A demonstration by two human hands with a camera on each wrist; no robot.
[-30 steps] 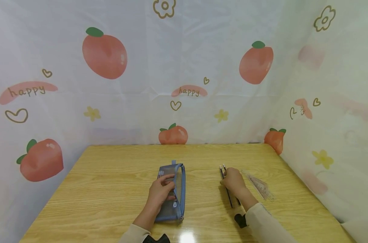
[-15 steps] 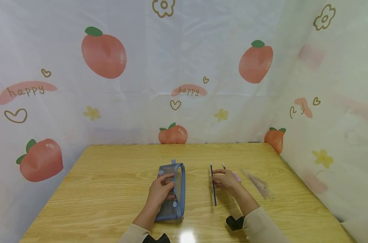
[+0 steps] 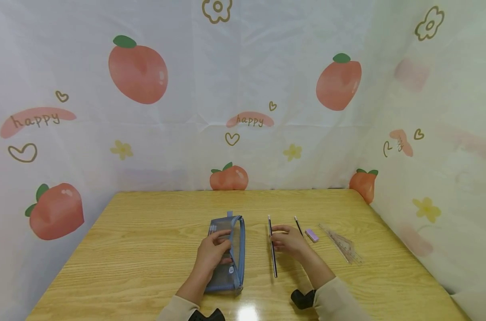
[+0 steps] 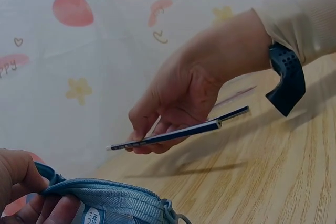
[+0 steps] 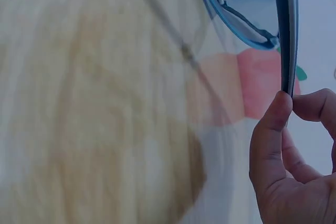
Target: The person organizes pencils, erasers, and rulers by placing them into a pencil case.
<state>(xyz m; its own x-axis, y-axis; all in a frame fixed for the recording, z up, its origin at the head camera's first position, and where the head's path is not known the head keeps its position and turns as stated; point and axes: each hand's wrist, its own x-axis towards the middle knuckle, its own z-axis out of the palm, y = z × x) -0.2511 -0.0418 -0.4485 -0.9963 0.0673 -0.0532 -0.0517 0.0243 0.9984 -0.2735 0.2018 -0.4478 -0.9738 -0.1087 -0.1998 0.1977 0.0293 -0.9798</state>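
Note:
A blue mesh pencil case (image 3: 222, 281) lies on the table with its zipped mouth parted toward the right. My left hand (image 3: 210, 256) holds it by the mouth's edge; in the left wrist view the thumb and fingers (image 4: 18, 169) pinch the zipper rim. To the right of the case, my right hand (image 3: 291, 243) pinches a dark striped pencil (image 3: 272, 256) between thumb and fingers. That pencil (image 4: 173, 136) is raised off the table, its shadow below. A second pencil (image 3: 298, 225) lies behind the right hand, partly hidden by it.
A small purple eraser (image 3: 312, 235) lies right of the second pencil. Farther right are clear rulers (image 3: 345, 247), overlapping one another. A printed cloth (image 3: 178, 147) hangs behind the wooden table (image 3: 154, 223) and along its right side.
My right hand has lifted one pencil away from the other and carried it left toward the pencil case. The eraser has come into view. The left hand and case have not moved.

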